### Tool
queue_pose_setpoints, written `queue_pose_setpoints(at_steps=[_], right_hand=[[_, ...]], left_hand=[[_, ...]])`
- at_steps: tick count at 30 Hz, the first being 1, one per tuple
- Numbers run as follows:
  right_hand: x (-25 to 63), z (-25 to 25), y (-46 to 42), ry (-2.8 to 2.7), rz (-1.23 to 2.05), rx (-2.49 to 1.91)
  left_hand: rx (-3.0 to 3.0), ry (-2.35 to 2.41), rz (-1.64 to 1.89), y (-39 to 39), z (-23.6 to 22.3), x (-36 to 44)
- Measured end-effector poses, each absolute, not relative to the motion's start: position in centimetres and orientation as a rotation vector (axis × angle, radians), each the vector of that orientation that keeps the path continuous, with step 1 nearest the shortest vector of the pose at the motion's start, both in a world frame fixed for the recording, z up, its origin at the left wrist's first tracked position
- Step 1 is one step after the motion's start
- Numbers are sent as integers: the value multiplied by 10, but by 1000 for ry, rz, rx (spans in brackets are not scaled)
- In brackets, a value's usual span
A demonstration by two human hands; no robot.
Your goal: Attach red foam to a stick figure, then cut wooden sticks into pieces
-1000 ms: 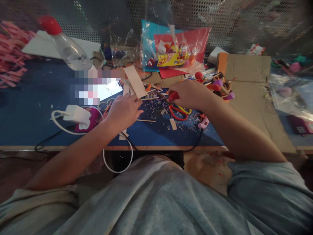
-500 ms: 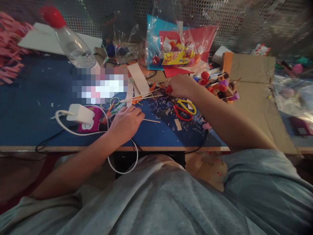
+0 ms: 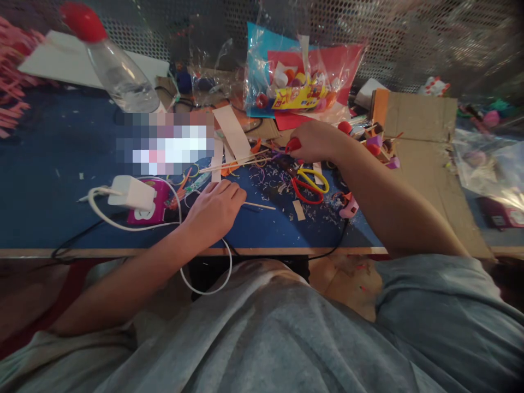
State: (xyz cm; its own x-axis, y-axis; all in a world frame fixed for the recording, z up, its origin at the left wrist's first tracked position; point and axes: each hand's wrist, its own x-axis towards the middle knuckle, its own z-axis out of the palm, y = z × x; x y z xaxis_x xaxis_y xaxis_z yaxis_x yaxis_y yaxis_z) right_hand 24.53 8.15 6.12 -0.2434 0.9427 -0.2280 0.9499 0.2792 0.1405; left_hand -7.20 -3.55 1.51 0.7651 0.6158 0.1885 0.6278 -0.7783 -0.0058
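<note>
My left hand point(image 3: 213, 210) rests palm down on the blue table point(image 3: 49, 191) near its front edge, fingers curled loosely, with a thin wooden stick point(image 3: 260, 206) lying just off its fingertips. My right hand point(image 3: 313, 141) is closed round a small tool with a red handle point(image 3: 293, 144), held over a scatter of shavings. Two long wooden skewers point(image 3: 233, 163) lie between the hands. A pair of red and yellow scissors point(image 3: 308, 183) lies just in front of my right hand.
A white charger point(image 3: 131, 192) with its cable sits on a pink box at the left. A clear bottle with a red cap point(image 3: 114, 71) lies at the back left. A plastic bag of craft pieces point(image 3: 298, 82) stands behind. Cardboard point(image 3: 421, 142) covers the right side.
My left hand drew back from the paper strips toward the table's front edge and settled flat. My right hand with the red-handled tool lifted away from the scissors toward the back.
</note>
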Motion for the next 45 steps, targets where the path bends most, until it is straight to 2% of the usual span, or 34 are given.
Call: queue_pose_setpoints(at_steps=[7, 17, 22, 28, 32, 36, 45], right_hand=[[261, 100, 66, 2384, -215, 1744], [268, 114, 46, 2500, -594, 1799], [274, 102, 53, 2476, -383, 1715], [257, 80, 68, 2392, -74, 1821], [224, 68, 81, 2367, -63, 1801], [197, 56, 95, 2313, -27, 1831], [186, 40, 113, 2309, 27, 1867]], left_hand=[[-2981, -1123, -491, -41, 17, -68], [-3022, -1177, -401, -45, 28, -69], [-3033, -1100, -380, -51, 29, -71], [-3009, -1086, -334, -63, 31, -72], [-3087, -1057, -294, -76, 31, -67], [-3079, -956, -412, -89, 29, -62], [-3124, -730, -413, -112, 21, -54]])
